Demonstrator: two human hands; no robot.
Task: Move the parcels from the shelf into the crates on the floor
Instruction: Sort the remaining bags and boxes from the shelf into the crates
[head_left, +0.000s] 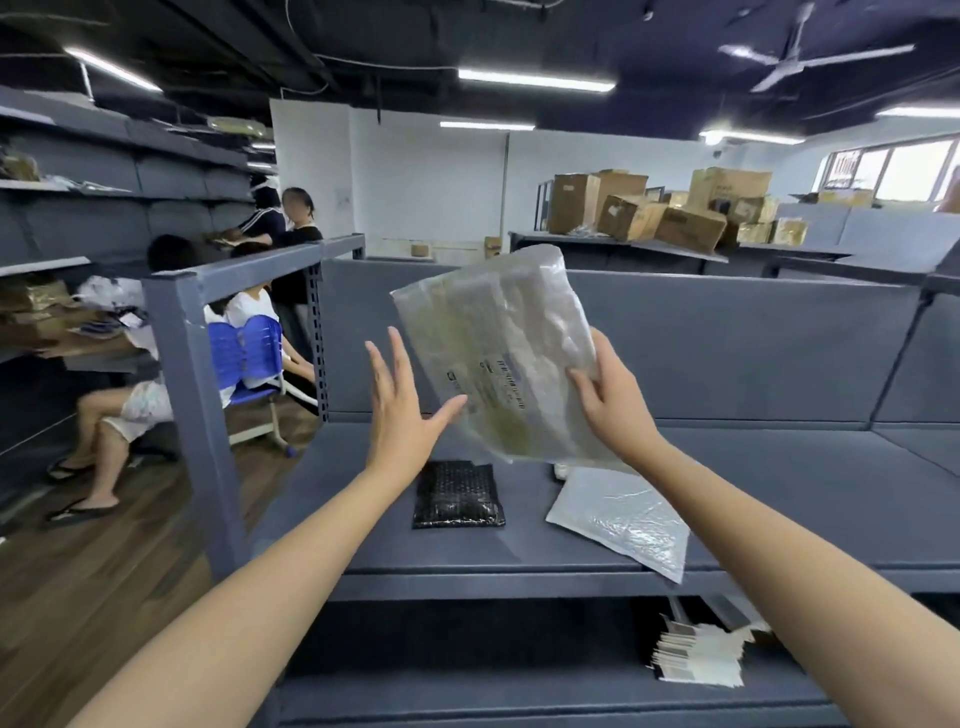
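Grey padded shelf (753, 467) with black parcel (458, 494) and white mailer (623, 519), right hand (610, 400) gripping a clear-bagged parcel (498, 343) above, left hand (402, 410) spread open beside it, cardboard boxes (665, 213) far right.

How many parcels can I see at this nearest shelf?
3. The clear parcel is held up in the right hand; the black parcel lies on the shelf; the white parcel overhangs its front edge. Another may hide behind.
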